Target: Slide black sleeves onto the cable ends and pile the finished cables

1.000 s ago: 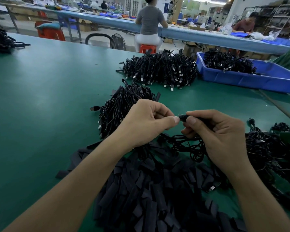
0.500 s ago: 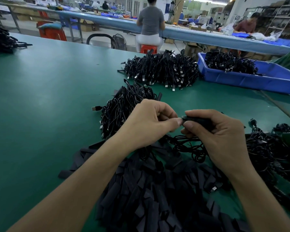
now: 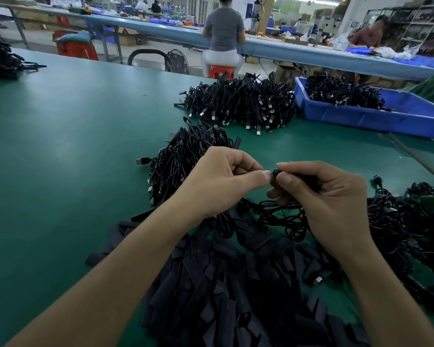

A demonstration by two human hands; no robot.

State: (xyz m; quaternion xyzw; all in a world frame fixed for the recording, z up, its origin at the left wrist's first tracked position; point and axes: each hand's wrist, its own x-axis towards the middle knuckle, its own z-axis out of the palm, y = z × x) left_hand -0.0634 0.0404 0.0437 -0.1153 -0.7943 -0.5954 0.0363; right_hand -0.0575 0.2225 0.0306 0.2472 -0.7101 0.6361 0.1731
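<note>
Above the worktop [image 3: 60, 151] near its front edge | right hand [image 3: 336, 204] grips black sleeve [image 3: 301, 177]; left hand [image 3: 223, 181] pinches cable end [image 3: 274, 171] | change: thumbs drawn together, sleeve judged nearly seated | next: cable pile [image 3: 183, 156], just beyond.

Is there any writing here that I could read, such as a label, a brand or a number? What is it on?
No text can be read anywhere in this view.
Boxes by the far bench: any print is too blurred to read.
Blue tray: plain wall, no label in view.
Sleeves and cable pile: plain black, no markings visible.
Cable end being held: too small to show any mark.
</note>
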